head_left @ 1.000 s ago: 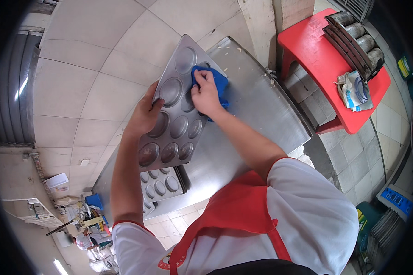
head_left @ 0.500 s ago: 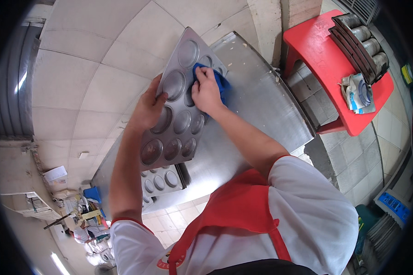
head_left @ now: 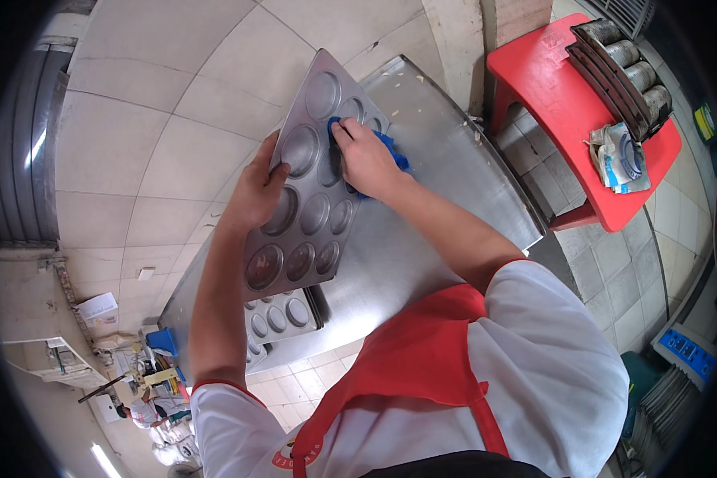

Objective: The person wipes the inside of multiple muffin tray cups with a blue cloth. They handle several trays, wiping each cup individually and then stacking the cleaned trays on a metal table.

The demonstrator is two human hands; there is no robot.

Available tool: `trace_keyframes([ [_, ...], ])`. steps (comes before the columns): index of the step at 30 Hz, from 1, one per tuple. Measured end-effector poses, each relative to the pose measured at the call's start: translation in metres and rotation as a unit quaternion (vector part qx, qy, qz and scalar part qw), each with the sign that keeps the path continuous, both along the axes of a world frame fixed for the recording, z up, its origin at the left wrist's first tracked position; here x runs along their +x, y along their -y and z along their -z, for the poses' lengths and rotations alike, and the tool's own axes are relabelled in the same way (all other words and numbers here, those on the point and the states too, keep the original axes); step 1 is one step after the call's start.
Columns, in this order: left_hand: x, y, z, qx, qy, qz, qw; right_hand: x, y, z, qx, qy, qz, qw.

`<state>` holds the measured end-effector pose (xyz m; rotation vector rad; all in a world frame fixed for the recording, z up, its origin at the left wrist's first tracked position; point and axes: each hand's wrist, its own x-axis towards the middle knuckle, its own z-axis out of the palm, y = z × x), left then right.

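A grey metal muffin pan (head_left: pixel 301 209) with several round cups stands tilted up over the steel table. My left hand (head_left: pixel 256 185) grips its left long edge, thumb on the front face and fingers behind. My right hand (head_left: pixel 368 162) is closed on a blue cloth (head_left: pixel 390 150) and presses it against the pan near the right-hand cups. Part of the cloth is bunched under the palm and hidden. The lower cups look darker and browner inside than the upper ones.
Below the held pan, more muffin pans (head_left: pixel 277 317) lie on the steel table (head_left: pixel 442 159), which has crumbs along its far edge. A red plastic table (head_left: pixel 538 68) at the right bears stacked dark baking pans (head_left: pixel 617 76) and a crumpled plastic bag (head_left: pixel 616 159). A tiled wall (head_left: pixel 167 103) rises behind.
My right hand has shifted slightly right and down across the pan, with the cloth bunching under it. My left hand keeps its hold, and the pan is nearly still.
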<state>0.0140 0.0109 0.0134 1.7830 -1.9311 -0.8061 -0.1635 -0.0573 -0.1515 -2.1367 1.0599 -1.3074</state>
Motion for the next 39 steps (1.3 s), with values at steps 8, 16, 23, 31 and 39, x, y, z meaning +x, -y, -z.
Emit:
trace_keyframes([
  [8,-0.004,0.000,-0.003,0.009,-0.005,0.021,1.000,-0.017,0.012,-0.001,-0.022,-0.059,-0.015,0.998],
  [16,0.007,-0.001,0.008,-0.029,0.002,0.015,0.999,-0.013,0.010,-0.008,-0.002,-0.026,-0.012,1.000],
  [23,-0.001,0.000,0.001,0.042,-0.002,-0.010,0.999,0.000,-0.001,-0.009,0.003,0.037,-0.017,0.999],
  [31,0.000,-0.002,0.004,-0.004,-0.008,-0.007,1.000,0.026,-0.032,-0.036,0.057,0.170,-0.037,0.983],
  [39,-0.001,0.006,0.001,-0.020,0.016,-0.007,1.000,0.009,0.025,0.130,0.491,0.340,0.013,0.802],
])
